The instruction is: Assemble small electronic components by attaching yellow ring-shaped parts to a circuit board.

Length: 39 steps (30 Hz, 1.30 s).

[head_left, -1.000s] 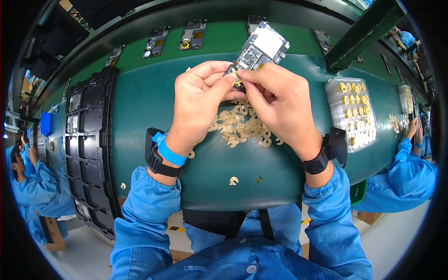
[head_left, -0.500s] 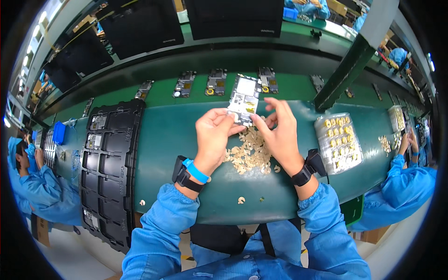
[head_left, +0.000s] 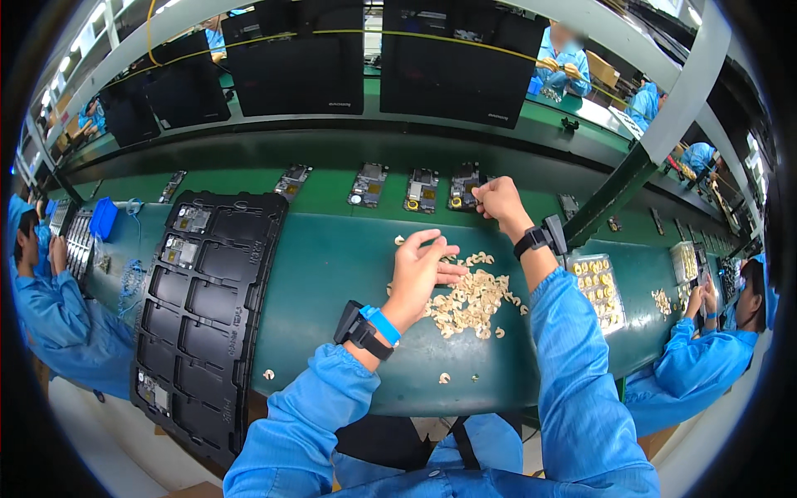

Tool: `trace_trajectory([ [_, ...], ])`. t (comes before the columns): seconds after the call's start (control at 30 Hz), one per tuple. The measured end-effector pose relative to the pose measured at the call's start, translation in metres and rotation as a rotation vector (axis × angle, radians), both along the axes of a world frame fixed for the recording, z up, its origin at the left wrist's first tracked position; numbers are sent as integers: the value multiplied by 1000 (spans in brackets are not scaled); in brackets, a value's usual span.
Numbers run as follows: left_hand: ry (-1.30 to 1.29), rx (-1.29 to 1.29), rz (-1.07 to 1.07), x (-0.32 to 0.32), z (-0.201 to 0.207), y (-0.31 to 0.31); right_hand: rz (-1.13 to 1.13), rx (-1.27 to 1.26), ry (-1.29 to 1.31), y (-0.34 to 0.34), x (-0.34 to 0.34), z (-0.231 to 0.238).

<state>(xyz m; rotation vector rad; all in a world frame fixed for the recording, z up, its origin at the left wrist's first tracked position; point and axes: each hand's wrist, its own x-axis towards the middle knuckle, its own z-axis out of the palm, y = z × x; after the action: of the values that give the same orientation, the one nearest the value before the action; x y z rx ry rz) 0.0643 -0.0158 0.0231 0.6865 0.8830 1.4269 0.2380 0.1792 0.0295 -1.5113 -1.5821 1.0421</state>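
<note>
Several phone circuit boards lie in a row along the green strip behind the bench. My right hand point(head_left: 501, 203) reaches to this row with its fingers pinched at the right edge of one circuit board point(head_left: 464, 184), which has a yellow ring at its lower end. The fingertips are partly hidden. My left hand point(head_left: 421, 275) is held over the green mat, fingers apart and with nothing in them. Under and beside it is a loose pile of small cream C-shaped pieces point(head_left: 477, 303).
To the left stands a black compartment tray point(head_left: 217, 295) with a few boards in it. A clear blister tray of yellow rings point(head_left: 596, 290) sits right, behind a slanted post point(head_left: 610, 191). Co-workers in blue sit at both sides. A blue bin point(head_left: 103, 218) is at far left.
The circuit board held before me has left my left hand. My right hand has moved away to the board row; my left has lowered beside the pile. The view has shifted.
</note>
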Motion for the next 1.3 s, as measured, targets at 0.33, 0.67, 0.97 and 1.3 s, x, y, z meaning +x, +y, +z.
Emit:
trace_trajectory([
  [0.33, -12, 44, 164, 1, -1, -1, 167, 598, -591, -26, -72, 5],
  [0.67, -38, 9, 614, -14, 3, 4, 108, 372, -625, -34, -202, -2],
  [0.97, -20, -45, 593, -29, -5, 1, 206, -5, 561, -38, -190, 5],
  [1.3, -31, 138, 283, -23, 1, 10, 393, 283, 395, -112, -87, 28],
])
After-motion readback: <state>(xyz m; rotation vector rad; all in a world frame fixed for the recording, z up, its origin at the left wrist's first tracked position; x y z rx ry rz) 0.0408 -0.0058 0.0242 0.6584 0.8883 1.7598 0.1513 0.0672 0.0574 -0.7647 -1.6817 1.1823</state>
